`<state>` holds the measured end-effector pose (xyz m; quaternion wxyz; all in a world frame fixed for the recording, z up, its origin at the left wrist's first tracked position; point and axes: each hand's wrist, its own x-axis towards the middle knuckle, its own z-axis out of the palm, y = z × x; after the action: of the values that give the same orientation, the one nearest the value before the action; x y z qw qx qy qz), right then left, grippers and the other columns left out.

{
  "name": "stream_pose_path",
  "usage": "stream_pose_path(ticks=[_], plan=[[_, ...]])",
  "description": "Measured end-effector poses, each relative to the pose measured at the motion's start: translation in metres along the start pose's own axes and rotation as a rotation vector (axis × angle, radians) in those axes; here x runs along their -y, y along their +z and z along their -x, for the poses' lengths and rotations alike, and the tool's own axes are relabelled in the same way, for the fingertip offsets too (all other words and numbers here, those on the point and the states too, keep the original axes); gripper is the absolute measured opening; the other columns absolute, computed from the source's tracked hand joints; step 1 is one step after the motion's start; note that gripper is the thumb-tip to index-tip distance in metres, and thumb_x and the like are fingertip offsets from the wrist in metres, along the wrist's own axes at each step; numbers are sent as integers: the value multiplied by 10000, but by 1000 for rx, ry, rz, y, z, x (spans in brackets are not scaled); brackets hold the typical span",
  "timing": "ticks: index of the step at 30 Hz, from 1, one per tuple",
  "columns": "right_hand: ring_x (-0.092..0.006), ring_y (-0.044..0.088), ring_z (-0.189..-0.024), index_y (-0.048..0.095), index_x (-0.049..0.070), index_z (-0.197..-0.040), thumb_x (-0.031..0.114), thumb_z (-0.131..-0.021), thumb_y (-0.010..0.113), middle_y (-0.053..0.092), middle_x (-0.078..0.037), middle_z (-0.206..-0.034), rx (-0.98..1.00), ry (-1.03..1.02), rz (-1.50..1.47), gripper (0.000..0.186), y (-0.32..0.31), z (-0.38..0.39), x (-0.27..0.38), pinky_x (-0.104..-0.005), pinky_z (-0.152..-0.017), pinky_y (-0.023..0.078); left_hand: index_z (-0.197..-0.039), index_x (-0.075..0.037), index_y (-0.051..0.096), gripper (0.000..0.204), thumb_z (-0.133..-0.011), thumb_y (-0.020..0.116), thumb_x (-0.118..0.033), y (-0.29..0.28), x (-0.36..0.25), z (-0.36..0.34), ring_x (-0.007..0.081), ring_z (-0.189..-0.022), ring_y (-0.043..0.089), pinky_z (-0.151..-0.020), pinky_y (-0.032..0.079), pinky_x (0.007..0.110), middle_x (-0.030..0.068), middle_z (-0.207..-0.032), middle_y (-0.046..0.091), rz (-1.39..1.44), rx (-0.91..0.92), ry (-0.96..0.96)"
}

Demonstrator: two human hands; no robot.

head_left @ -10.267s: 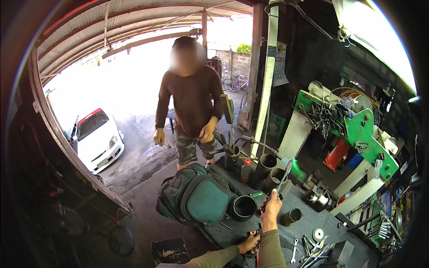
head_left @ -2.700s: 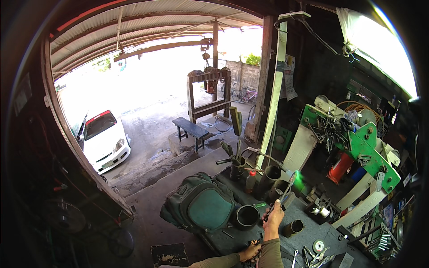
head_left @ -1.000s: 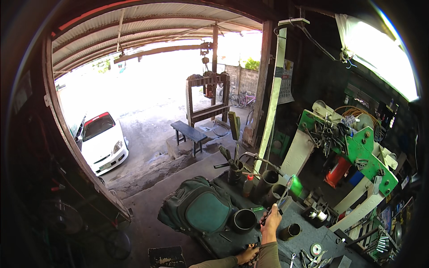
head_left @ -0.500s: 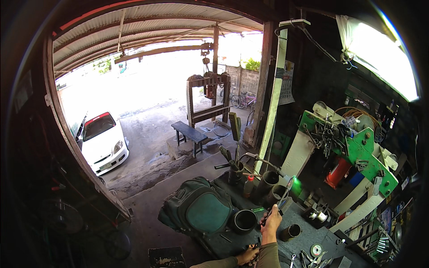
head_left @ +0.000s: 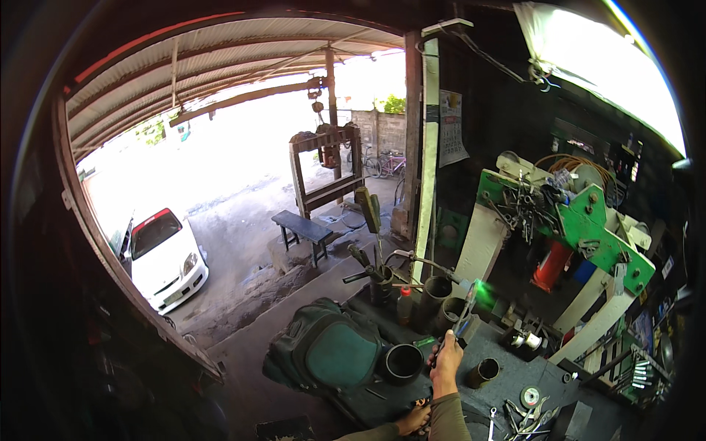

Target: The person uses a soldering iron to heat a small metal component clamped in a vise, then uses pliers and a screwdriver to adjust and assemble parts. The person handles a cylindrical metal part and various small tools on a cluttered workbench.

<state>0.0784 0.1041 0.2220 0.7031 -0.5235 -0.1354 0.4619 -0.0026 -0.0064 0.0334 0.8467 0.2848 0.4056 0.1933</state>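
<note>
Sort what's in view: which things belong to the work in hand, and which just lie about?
In use:
Slim metal tool, in the right hand; green glow by its tip
Left hand: anything held is unclear

Lying about:
Green backpack
Red-capped bottle
Disc
Wrench
Pliers

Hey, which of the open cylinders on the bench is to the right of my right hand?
The short, narrow cylinder beside your right hand; the others stand beyond that hand or to its left.

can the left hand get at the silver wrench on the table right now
Probably not directly: in this view the right forearm crosses between the left hand and the silver wrench.
</note>
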Motion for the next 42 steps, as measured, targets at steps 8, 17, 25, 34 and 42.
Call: stream_pose_path(ticks=[8,17,25,34,42], plan=[[-137,469,-425,519,96,-879,417,-1065,577,510,-18,-634,-22,37,-10,375,4,2,1,-299,-382,357,-988,-157,540,309,-1119,427,-413,-15,-3,-4,81,-512,466,-447,368,255,-45,-683,504,-233,91,42],[-144,474,-423,529,90,-893,429,-1061,581,514,-26,-639,-10,4,-31,382,-4,-4,-2,-305,-373,354,-1039,-157,578,305,-1109,442,-421,-4,8,-6,65,-514,474,-443,367,254,-45,-696,541,-192,14,140],[-144,480,-429,528,94,-881,430,-1061,585,513,-25,-643,8,31,-32,385,0,1,3,-304,-375,355,-1074,-155,596,301,-1102,453,-419,13,-2,12,58,-515,483,-441,367,253,-45,-700,559,-168,-47,255],[-141,479,-434,522,99,-887,436,-1061,590,515,-22,-655,19,34,-45,385,-2,-2,0,-303,-382,357,-1104,-149,627,313,-1091,468,-418,16,-7,10,56,-517,510,-436,375,255,-41,-713,595,-168,-65,270],[-136,480,-434,525,104,-898,431,-1063,587,521,-21,-651,12,51,-53,372,-2,-5,-3,-300,-384,357,-1090,-153,627,307,-1089,474,-420,2,-1,6,63,-518,513,-433,377,263,-36,-712,597,-166,-36,201]])
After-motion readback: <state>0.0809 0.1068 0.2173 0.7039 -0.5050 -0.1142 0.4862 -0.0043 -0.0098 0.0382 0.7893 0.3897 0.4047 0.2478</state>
